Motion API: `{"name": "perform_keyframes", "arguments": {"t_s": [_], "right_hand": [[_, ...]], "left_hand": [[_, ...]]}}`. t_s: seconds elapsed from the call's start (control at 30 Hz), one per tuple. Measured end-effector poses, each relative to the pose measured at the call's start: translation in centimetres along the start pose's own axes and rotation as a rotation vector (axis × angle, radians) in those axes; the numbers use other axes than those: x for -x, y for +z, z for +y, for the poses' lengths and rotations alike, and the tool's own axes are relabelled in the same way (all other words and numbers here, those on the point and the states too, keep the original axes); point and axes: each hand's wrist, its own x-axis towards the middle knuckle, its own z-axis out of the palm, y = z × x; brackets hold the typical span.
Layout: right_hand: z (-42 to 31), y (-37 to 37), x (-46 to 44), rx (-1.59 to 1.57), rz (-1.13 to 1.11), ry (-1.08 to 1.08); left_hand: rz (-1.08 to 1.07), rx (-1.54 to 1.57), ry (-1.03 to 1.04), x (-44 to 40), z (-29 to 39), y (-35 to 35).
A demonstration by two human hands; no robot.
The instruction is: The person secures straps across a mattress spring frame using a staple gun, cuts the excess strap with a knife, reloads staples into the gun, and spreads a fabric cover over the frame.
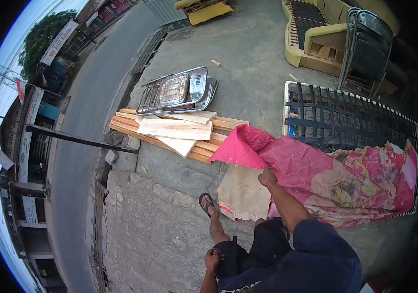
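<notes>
A long pink quilted cloth (pixel 294 158) with a faded floral pattern lies spread on the concrete and partly over a frame strung with black webbing (pixel 311 110). My right hand (pixel 267 177) is closed on the cloth's near edge, where a beige piece (pixel 243 193) shows its plain side. Down by my left thigh, my left hand (pixel 213 259) rests against the dark shorts with its fingers curled; whatever is in them, if anything, is hidden. My sandalled foot (pixel 206 203) stands beside the beige piece.
Wooden planks (pixel 174 129) lie ahead, with folded metal chairs (pixel 179 93) on top. More folded chairs (pixel 367 44) lean near a stripped yellow sofa frame (pixel 311 39). A post (pixel 82 138) and drain edge border the road (pixel 79 146).
</notes>
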Motion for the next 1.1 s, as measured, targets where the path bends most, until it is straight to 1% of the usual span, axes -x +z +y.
{"name": "perform_keyframes", "arguments": {"t_s": [0.07,0.1,0.13,0.17,0.2,0.23,0.27,0.3,0.37,0.4,0.43,0.47,0.5,0.53,0.57,0.6,0.63,0.67,0.7,0.73,0.77,0.8,0.83,0.9,0.93,0.97,1.0,1.03,1.07,1.1], "right_hand": [[-0.6,2.7,-3.3,-0.038,0.123,0.193],[0.1,4.8,-4.4,-0.037,0.11,0.248],[0.4,7.2,-5.5,-0.032,0.134,0.287],[0.0,7.7,-8.5,-0.033,0.201,0.31],[0.3,9.3,-9.9,-0.036,0.208,0.349],[0.5,11.8,-10.2,0.038,0.267,0.328],[0.2,12.8,-11.6,0.102,0.349,0.304],[0.4,14.0,-13.2,0.09,0.355,0.344],[1.4,17.7,-13.9,0.13,0.42,0.212],[-0.1,18.5,-13.1,0.05,0.507,0.15],[-2.7,18.5,-11.3,-0.061,0.403,0.166],[-6.5,17.1,-8.9,-0.169,0.323,0.171],[-10.6,15.3,-4.4,-0.366,0.26,0.091],[-14.0,14.9,-0.4,-0.594,0.274,-0.058],[-17.2,14.6,3.9,-0.601,0.261,-0.222],[-22.4,12.1,8.9,-0.876,-0.031,-0.01],[-25.5,10.8,12.6,-0.819,-0.145,-0.125],[-29.2,7.8,16.4,-0.802,-0.311,-0.188],[-32.6,5.2,19.3,-0.786,-0.468,-0.265],[-34.8,4.7,21.3,-0.835,-0.405,-0.417],[-36.4,4.4,23.3,-0.88,-0.343,-0.567],[-37.2,2.3,24.1,-1.035,-0.516,-0.437],[-37.0,0.7,25.1,-1.048,-0.471,-0.437],[-36.2,-1.5,27.5,-1.15,0.011,-0.457],[-36.5,-1.8,28.8,-0.888,0.246,-0.412],[-36.8,-0.6,29.6,-0.911,0.279,-0.399],[-36.9,1.7,29.6,-0.929,0.234,-0.226],[-36.8,3.2,29.4,-0.94,0.193,-0.056],[-36.6,4.8,29.4,-0.788,0.193,-0.043],[-35.7,7.4,29.3,-0.802,0.225,-0.028]], "left_hand": [[-0.017,-0.266,0.084,-6.6,1.0,-1.9],[-0.041,-0.305,0.051,-9.4,1.4,-3.7],[0.035,-0.453,0.237,-12.7,3.2,-6.3],[0.087,-0.571,0.471,-18.3,6.4,-6.6],[-0.026,-0.384,0.154,-17.1,15.1,-6.3],[-0.098,-0.506,0.096,-20.0,17.9,-8.4],[-0.156,-0.643,0.241,-25.5,16.8,-12.6],[-0.187,-0.596,0.17,-25.5,21.3,-13.8],[-0.136,-0.748,0.275,-28.7,24.7,-19.1],[-0.108,-0.87,0.277,-29.8,26.4,-21.9],[-0.091,-0.967,0.304,-31.3,27.9,-22.7],[-0.133,-0.959,0.322,-31.8,30.1,-21.5],[-0.136,-1.028,0.365,-30.5,33.3,-20.4],[-0.137,-1.097,0.411,-29.5,36.0,-19.0],[-0.251,-1.072,0.607,-29.7,37.5,-17.0],[-0.361,-1.046,0.791,-29.2,38.9,-15.1],[-0.425,-1.076,0.942,-28.0,40.9,-12.1],[-0.484,-1.105,1.094,-26.6,43.0,-9.1],[-0.537,-0.954,1.262,-25.2,44.7,-6.3],[-0.584,-0.776,1.433,-24.1,46.4,-3.0],[-0.605,-0.77,1.452,-23.4,48.6,-0.8],[-0.896,-0.779,1.255,-23.0,51.0,1.2],[-1.176,-0.792,1.036,-22.0,53.0,3.5],[-0.952,-0.506,1.15,-13.3,58.8,6.7],[-0.896,-0.487,1.294,-9.8,61.8,8.6],[-0.839,-0.463,1.427,-6.6,64.6,10.4],[-0.82,-0.405,1.721,-3.8,67.3,12.2],[-0.807,-0.372,1.843,-0.3,69.5,13.6],[-0.733,-0.41,1.886,3.6,71.2,14.3],[-0.742,-0.343,2.034,6.0,72.8,15.5]]}}
